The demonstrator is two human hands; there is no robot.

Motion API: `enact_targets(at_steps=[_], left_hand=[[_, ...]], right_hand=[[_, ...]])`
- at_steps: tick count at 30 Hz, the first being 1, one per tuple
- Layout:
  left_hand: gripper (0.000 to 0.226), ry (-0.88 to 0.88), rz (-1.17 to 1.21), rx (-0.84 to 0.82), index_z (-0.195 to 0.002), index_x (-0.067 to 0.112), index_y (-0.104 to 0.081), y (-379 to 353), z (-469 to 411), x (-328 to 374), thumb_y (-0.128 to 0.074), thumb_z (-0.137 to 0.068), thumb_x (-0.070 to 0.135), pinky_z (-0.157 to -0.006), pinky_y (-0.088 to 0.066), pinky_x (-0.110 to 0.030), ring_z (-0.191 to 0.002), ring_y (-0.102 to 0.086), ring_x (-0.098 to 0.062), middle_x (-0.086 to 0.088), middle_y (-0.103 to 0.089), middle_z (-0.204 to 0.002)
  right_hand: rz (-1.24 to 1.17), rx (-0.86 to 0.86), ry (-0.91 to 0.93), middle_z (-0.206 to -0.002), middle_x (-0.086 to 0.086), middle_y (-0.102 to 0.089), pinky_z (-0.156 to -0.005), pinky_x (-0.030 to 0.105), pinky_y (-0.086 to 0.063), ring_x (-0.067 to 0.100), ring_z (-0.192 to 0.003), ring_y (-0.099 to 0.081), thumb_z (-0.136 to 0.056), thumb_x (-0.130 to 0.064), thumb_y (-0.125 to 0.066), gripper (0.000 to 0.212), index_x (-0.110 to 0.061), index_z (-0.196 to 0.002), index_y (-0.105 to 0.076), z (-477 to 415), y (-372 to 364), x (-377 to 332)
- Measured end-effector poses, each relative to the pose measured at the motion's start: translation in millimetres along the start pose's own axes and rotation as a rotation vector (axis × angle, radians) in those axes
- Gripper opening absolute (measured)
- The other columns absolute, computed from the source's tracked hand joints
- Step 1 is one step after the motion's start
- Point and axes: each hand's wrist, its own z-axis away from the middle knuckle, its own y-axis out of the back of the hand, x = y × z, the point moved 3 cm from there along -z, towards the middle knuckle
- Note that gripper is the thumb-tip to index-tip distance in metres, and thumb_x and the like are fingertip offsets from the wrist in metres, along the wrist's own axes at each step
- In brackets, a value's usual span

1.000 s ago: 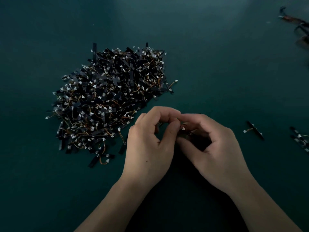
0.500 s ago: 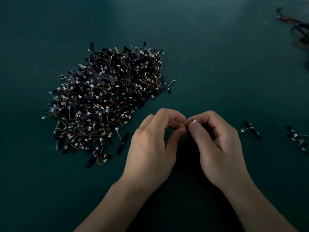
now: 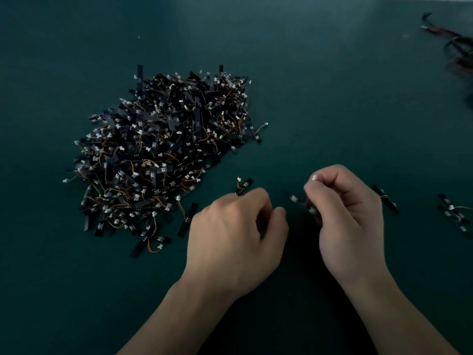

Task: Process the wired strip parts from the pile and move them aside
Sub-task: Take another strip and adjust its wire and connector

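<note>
Here, black strip (image 3: pixel 303 204) with white plug (image 3: pixel 314 178) in pinch of right hand (image 3: pixel 350 216); left hand (image 3: pixel 230 239) loosely curled.

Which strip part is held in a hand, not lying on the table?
The strip part pinched in the right hand, its white plug sticking up; the others lie on the table.

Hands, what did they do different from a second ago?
The hands came apart. The left hand let go and curled back. The right hand pulled slightly right, still pinching the strip part in its fingers. The pile and the loose parts on the right stayed put.
</note>
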Motion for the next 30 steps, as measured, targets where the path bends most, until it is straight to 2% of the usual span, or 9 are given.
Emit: enact_targets(at_steps=[3, 6, 8, 9, 12, 15, 19, 26, 30], left_hand=[[0.013, 0.002, -0.095, -0.035, -0.096, 0.031, -0.064, -8, -1, -4, -0.057, -0.094, 0.042, -0.092, -0.042, -0.035, -0.098, -0.056, -0.013, 0.017, -0.064, -0.1], [0.036, 0.037, -0.04, -0.037, -0.129, 0.028, -0.063, -9, -3, -10, -0.06, -0.094, 0.035, -0.119, -0.022, -0.032, -0.145, -0.038, -0.015, 0.009, -0.052, -0.149], [0.031, 0.005, 0.163, 0.024, -0.127, 0.026, -0.066, -3, -4, -8, -0.06, -0.097, 0.027, -0.113, -0.04, -0.028, -0.134, -0.053, -0.012, 0.011, -0.061, -0.138], [0.025, 0.007, 0.318, 0.025, -0.122, 0.026, -0.069, 0, -4, -8, -0.058, -0.099, 0.028, -0.098, -0.052, -0.03, -0.115, -0.064, -0.012, 0.013, -0.069, -0.122], [0.023, 0.054, 0.585, -0.136, -0.106, 0.029, -0.073, 1, -4, -2, -0.055, -0.101, 0.041, -0.065, -0.054, -0.036, -0.074, -0.069, -0.019, 0.004, -0.073, -0.084], [0.006, 0.002, 0.495, -0.212, -0.095, 0.029, -0.074, -3, -4, 1, -0.068, -0.098, 0.027, -0.059, -0.051, -0.027, -0.07, -0.068, -0.017, 0.008, -0.072, -0.079], [0.015, -0.017, 0.503, -0.192, -0.093, 0.028, -0.069, -3, -4, 1, -0.07, -0.096, 0.013, -0.056, -0.042, -0.009, -0.066, -0.065, -0.01, 0.012, -0.069, -0.077], [0.016, 0.12, 0.588, -0.11, -0.081, 0.026, -0.065, -2, -7, -5, -0.068, -0.093, 0.016, -0.05, -0.039, -0.014, -0.053, -0.05, -0.003, 0.007, -0.062, -0.063], [0.011, 0.137, 0.665, -0.116, -0.083, 0.024, -0.066, -2, -8, -6, -0.065, -0.093, 0.022, -0.049, -0.042, -0.028, -0.054, -0.05, -0.015, 0.0, -0.064, -0.065]], right_hand=[[0.02, -0.023, 0.013, -0.062, -0.011, -0.049, -0.052, 0.016, -0.036, 0.004, -0.056, -0.04, -0.095, -0.01, -0.059, 0.022, -0.015, -0.074, -0.055, 2, -2, -1], [0.007, -0.024, -0.004, -0.06, -0.009, -0.048, -0.05, 0.018, -0.035, 0.006, -0.055, -0.039, -0.095, -0.012, -0.06, 0.02, -0.013, -0.076, -0.057, 2, -3, -1], [0.005, -0.024, -0.005, -0.061, -0.009, -0.048, -0.049, 0.02, -0.035, 0.007, -0.055, -0.039, -0.095, -0.012, -0.06, 0.02, -0.014, -0.075, -0.057, 2, -2, -2], [0.007, -0.029, 0.002, -0.061, -0.01, -0.049, -0.049, 0.019, -0.035, 0.006, -0.055, -0.04, -0.096, -0.011, -0.06, 0.021, -0.015, -0.075, -0.058, 2, -2, -3], [0.025, -0.076, 0.044, -0.066, -0.005, -0.057, -0.055, 0.016, -0.041, 0.002, -0.06, -0.047, -0.096, -0.01, -0.062, 0.021, -0.019, -0.076, -0.061, 3, -4, -6], [0.056, -0.099, 0.054, -0.069, -0.004, -0.06, -0.059, 0.016, -0.043, 0.003, -0.062, -0.052, -0.096, -0.014, -0.064, 0.019, -0.021, -0.078, -0.064, 4, -5, -6], [0.103, -0.08, 0.035, -0.066, -0.011, -0.059, -0.055, 0.016, -0.043, 0.004, -0.059, -0.052, -0.104, -0.028, -0.059, 0.022, -0.024, -0.082, -0.065, 4, -4, -5], [0.121, -0.158, 0.045, -0.064, 0.003, -0.055, -0.049, 0.032, -0.04, 0.022, -0.055, -0.048, -0.102, -0.042, -0.056, 0.028, -0.028, -0.077, -0.062, 6, -7, -10], [0.171, -0.134, 0.029, -0.061, 0.002, -0.056, -0.047, 0.023, -0.04, 0.018, -0.052, -0.048, -0.101, -0.044, -0.056, 0.03, -0.027, -0.078, -0.062, 5, -6, -7]])
